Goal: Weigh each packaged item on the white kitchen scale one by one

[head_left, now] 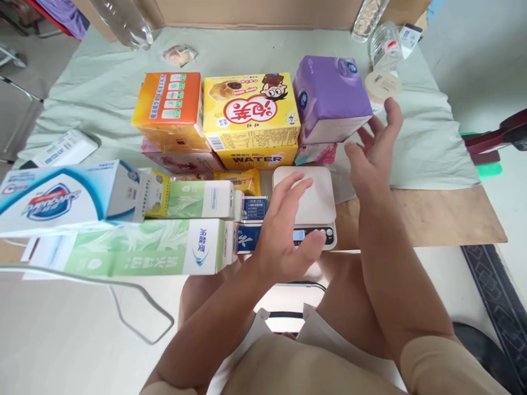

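A white digital kitchen scale [313, 195] lies at the table's front edge, with nothing on its plate. My left hand [288, 230] hovers over the scale's left side, fingers apart and holding nothing. Beside the purple tissue pack [329, 93], my right hand [374, 148] is raised with fingers spread; whether a fingertip touches the pack's lower right corner I cannot tell. Left of the pack stand a yellow snack box [251, 107] and an orange box [168, 101]. A round translucent lid or tub [382, 86] sits just beyond my right fingers.
Green-and-white toothpaste boxes [140, 247] and a Safeguard soap box [61, 197] are stacked at front left. Clear plastic bottles [123, 22] stand at the back left, with more at back right. A small wrapped snack [180, 55] lies on the cloth. A grey cable [135, 288] loops at lower left.
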The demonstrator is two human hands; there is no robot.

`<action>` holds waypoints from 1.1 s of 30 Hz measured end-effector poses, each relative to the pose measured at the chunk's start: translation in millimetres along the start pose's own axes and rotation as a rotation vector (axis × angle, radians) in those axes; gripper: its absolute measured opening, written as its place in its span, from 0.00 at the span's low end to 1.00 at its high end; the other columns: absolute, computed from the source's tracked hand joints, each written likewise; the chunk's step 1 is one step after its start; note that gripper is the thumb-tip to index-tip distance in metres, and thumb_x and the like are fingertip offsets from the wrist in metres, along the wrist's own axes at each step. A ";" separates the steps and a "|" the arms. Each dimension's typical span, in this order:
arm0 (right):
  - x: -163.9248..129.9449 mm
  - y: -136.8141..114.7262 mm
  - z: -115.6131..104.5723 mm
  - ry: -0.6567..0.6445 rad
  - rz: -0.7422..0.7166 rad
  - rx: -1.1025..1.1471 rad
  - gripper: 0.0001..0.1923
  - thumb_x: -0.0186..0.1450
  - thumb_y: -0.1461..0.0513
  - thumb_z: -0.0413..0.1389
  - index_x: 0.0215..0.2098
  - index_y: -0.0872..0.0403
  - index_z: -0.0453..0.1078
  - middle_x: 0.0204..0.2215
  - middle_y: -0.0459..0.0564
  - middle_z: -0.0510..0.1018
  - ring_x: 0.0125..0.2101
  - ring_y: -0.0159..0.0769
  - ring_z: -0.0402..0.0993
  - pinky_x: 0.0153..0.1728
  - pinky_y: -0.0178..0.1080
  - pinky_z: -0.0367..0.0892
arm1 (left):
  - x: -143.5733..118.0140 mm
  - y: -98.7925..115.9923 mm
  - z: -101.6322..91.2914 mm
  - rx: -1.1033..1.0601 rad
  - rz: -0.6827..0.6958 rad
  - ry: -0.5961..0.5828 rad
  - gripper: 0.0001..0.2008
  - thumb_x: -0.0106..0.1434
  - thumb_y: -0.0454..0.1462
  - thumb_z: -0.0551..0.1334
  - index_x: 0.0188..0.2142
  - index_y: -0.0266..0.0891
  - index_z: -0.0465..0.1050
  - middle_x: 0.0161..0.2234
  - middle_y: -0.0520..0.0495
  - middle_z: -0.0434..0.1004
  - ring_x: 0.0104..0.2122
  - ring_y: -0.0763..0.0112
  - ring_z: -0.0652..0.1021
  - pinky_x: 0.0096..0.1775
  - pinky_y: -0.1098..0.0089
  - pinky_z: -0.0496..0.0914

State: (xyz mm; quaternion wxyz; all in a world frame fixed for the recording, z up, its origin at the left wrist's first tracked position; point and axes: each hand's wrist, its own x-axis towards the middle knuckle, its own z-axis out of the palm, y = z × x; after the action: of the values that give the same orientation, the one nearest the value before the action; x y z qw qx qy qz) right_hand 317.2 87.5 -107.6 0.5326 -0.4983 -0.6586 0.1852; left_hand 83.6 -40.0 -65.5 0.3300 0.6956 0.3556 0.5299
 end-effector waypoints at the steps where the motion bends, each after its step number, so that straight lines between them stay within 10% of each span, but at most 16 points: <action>1: -2.1 -4.3 -0.7 0.072 -0.005 -0.004 0.39 0.68 0.52 0.58 0.72 0.33 0.46 0.72 0.49 0.58 0.70 0.48 0.62 0.68 0.63 0.64 | -1.5 5.3 2.9 0.014 0.037 0.013 0.36 0.72 0.59 0.55 0.65 0.35 0.67 0.67 0.26 0.66 0.68 0.47 0.71 0.65 0.49 0.72; 6: -23.6 -53.4 4.8 0.339 -0.228 -0.020 0.23 0.69 0.51 0.55 0.60 0.46 0.65 0.57 0.55 0.68 0.59 0.51 0.68 0.65 0.61 0.62 | -15.8 52.4 6.1 -0.006 0.324 0.221 0.15 0.72 0.48 0.57 0.45 0.42 0.75 0.38 0.42 0.82 0.40 0.62 0.84 0.40 0.61 0.82; 13: -95.9 -142.6 45.7 -0.064 -0.472 0.124 0.23 0.64 0.53 0.60 0.57 0.44 0.68 0.48 0.53 0.77 0.50 0.50 0.77 0.52 0.57 0.75 | -46.2 107.1 -62.9 0.182 0.423 0.588 0.16 0.73 0.43 0.53 0.30 0.46 0.73 0.23 0.49 0.69 0.25 0.63 0.71 0.31 0.54 0.70; 21: -117.3 -180.0 85.5 -0.303 -0.409 0.125 0.37 0.61 0.54 0.65 0.66 0.44 0.61 0.62 0.58 0.71 0.62 0.54 0.71 0.62 0.63 0.72 | -79.3 76.4 -172.3 0.442 -0.007 0.897 0.07 0.64 0.44 0.64 0.39 0.48 0.79 0.39 0.48 0.77 0.47 0.57 0.76 0.52 0.53 0.69; 28: -104.3 -179.0 79.7 -0.362 -0.326 0.250 0.39 0.64 0.47 0.64 0.70 0.40 0.60 0.65 0.55 0.68 0.69 0.56 0.65 0.70 0.68 0.62 | -84.3 54.9 -206.9 0.180 -0.142 0.702 0.23 0.64 0.57 0.67 0.51 0.49 0.77 0.54 0.45 0.79 0.56 0.54 0.79 0.58 0.53 0.72; 33: -51.7 -228.0 79.2 -0.482 -0.235 0.041 0.28 0.65 0.49 0.65 0.62 0.38 0.67 0.60 0.50 0.74 0.65 0.53 0.70 0.69 0.65 0.67 | -84.4 35.9 -225.5 0.128 -0.177 0.710 0.28 0.64 0.63 0.64 0.50 0.47 0.81 0.51 0.47 0.81 0.57 0.51 0.77 0.65 0.50 0.69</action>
State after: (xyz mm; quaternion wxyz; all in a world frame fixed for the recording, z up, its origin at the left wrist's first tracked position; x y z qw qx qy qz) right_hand 139.0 -33.1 13.5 0.3884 -0.3490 -0.8158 0.2485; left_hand -146.0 -111.7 -28.2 0.1867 0.4543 0.5392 0.6841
